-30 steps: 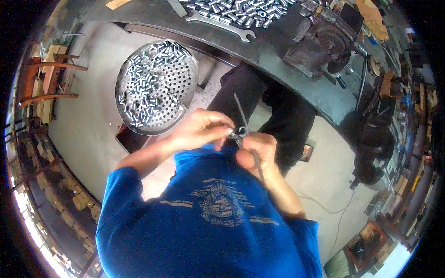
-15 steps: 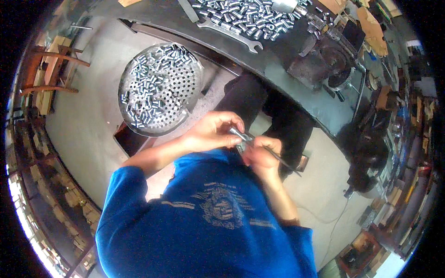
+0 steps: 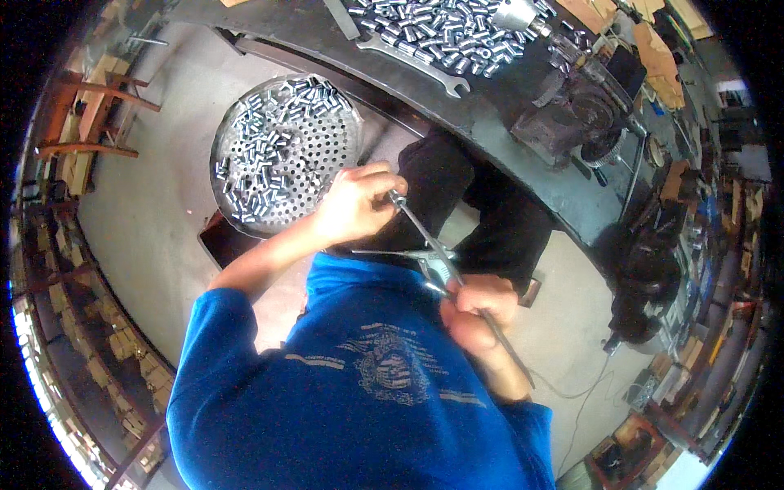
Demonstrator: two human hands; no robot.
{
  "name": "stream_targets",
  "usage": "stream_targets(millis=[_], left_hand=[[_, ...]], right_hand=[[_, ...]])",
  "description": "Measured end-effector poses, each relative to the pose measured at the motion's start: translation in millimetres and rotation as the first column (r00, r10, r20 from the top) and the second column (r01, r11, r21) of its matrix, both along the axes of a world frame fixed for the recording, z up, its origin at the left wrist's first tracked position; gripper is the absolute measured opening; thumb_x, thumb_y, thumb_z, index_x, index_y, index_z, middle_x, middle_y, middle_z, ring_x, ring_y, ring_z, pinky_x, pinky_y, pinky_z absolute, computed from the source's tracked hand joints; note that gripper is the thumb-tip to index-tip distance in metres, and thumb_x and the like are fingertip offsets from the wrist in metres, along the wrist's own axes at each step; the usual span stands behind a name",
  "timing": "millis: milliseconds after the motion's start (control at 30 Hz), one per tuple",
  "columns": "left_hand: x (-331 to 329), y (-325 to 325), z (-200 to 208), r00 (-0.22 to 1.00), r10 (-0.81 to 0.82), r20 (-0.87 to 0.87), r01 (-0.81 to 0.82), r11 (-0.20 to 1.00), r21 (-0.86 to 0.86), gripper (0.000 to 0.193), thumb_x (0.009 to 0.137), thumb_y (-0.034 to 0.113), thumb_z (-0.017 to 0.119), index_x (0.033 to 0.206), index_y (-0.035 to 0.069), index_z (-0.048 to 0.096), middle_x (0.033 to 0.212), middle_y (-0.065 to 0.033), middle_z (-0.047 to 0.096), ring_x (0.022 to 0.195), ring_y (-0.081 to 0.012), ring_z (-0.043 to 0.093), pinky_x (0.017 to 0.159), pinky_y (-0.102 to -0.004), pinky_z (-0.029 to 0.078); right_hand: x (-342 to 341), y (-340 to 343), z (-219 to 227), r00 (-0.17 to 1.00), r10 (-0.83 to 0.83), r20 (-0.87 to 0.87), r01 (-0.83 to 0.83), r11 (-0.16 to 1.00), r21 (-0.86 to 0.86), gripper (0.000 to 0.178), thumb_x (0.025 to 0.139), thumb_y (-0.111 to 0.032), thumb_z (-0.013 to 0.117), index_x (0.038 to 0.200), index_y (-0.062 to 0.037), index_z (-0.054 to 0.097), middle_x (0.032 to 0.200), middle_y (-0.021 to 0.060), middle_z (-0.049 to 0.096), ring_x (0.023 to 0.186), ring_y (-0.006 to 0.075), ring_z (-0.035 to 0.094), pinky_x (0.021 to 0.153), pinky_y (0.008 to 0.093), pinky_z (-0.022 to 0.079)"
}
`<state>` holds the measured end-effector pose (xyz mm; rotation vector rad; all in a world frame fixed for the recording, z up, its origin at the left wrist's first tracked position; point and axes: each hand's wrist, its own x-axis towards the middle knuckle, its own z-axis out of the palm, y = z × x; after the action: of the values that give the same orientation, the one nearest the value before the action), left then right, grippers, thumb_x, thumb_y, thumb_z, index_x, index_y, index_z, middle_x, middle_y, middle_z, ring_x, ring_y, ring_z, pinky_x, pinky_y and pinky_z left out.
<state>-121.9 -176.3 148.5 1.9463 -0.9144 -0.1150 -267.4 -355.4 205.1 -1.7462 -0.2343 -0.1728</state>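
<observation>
My left hand (image 3: pixel 353 208) is raised in front of my chest, its fingers curled and pinched around the upper tip of a thin metal rod (image 3: pixel 433 245), where a small metal piece (image 3: pixel 398 198) sits at the fingertips. The rod runs down and to the right from there to my right hand (image 3: pixel 478 310), which is closed in a fist around its lower part; the rod's tail sticks out below that fist. A second, shorter metal piece (image 3: pixel 400 253) lies crosswise just beside the rod between the 2 hands; I cannot tell what holds it. Just beyond my left hand stands a round perforated metal tray (image 3: pixel 322 159) loaded with small shiny metal sleeves (image 3: pixel 253 163). Farther off, the dark workbench (image 3: pixel 490 122) carries a heap of the same sleeves (image 3: pixel 433 28), a long open-ended wrench (image 3: pixel 412 61) and a bench vise (image 3: pixel 572 122).
</observation>
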Motion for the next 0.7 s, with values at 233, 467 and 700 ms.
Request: stream_targets(millis=[233,467,700], left_hand=[[-12,-10,8,0.973,-0.167,0.16,0.159,0.985,0.063,0.025,0.056,-0.002,0.063,0.079,0.006,0.059,0.065,-0.0075,0.047,0.056,-0.0252,0.052,0.048,-0.0357,0.04],[-3,-14,5,0.942,-0.206,0.266,0.185,0.978,0.1,0.026,0.056,0.001,0.064,0.081,0.005,0.06,0.063,-0.0073,0.046,0.054,-0.0254,0.052,0.046,-0.0361,0.04],[82,-45,14,0.953,0.0,0.303,-0.028,0.996,0.089,0.016,0.066,0.008,0.065,0.082,0.004,0.063,0.065,-0.0104,0.052,0.055,-0.0241,0.055,0.051,-0.0342,0.044]], right_hand=[[21,12,-26,0.979,0.01,-0.204,0.006,0.997,0.073,0.026,0.065,-0.011,0.057,0.052,-0.0049,0.035,0.048,0.0028,0.028,0.043,0.0111,0.03,0.04,0.0285,0.023],[24,4,-36,0.987,-0.038,-0.156,0.044,0.999,0.032,0.022,0.059,0.003,0.053,0.051,-0.0046,0.034,0.048,0.0039,0.028,0.041,0.0131,0.03,0.04,0.0286,0.022],[-9,-15,-10,0.937,-0.219,-0.272,0.279,0.938,0.206,0.027,0.059,0.011,0.052,0.049,-0.0051,0.032,0.045,0.0019,0.031,0.041,0.0101,0.032,0.04,0.0268,0.023]])
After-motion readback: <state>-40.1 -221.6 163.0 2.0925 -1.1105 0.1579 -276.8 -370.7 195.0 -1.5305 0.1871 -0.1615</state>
